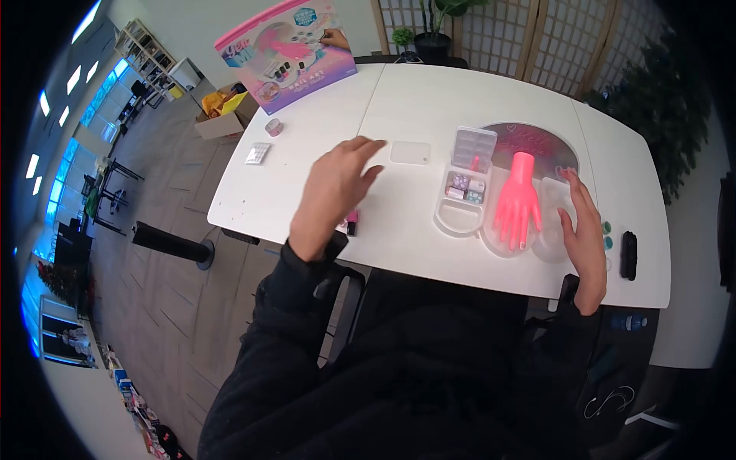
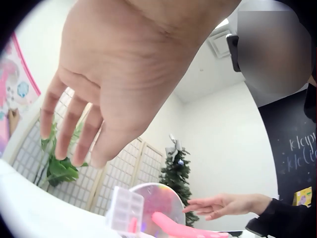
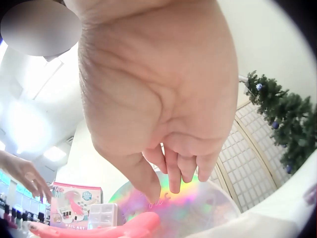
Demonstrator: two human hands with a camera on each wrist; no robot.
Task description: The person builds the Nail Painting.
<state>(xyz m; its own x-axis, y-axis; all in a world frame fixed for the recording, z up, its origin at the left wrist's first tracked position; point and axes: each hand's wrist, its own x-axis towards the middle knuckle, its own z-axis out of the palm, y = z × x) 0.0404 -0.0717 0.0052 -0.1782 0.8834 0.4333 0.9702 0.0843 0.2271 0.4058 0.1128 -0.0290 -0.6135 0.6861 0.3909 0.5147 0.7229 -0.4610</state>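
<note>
My left hand (image 1: 333, 188) hovers over the table with loosely bent fingers; its palm looks bare in the left wrist view. Partly behind its wrist stand small pink and black nail polish bottles (image 1: 353, 222). Beyond its fingertips lies a clear flat plastic piece (image 1: 410, 153). At the right end of a white tray (image 1: 458, 228), my right hand (image 1: 586, 238) has relaxed fingers and an empty palm. A pink model hand (image 1: 520, 203) lies fingers toward me on the tray. To its left is a small compartment box with a raised clear lid (image 1: 474, 142), holding small patterned pieces (image 1: 460, 182).
A shiny holographic rounded panel (image 1: 548, 142) rises behind the tray. The nail art box (image 1: 287, 57) stands back left, near a pink roll (image 1: 274, 127) and a silvery packet (image 1: 258, 154). Right lie green pots (image 1: 608, 243) and a black case (image 1: 629, 255).
</note>
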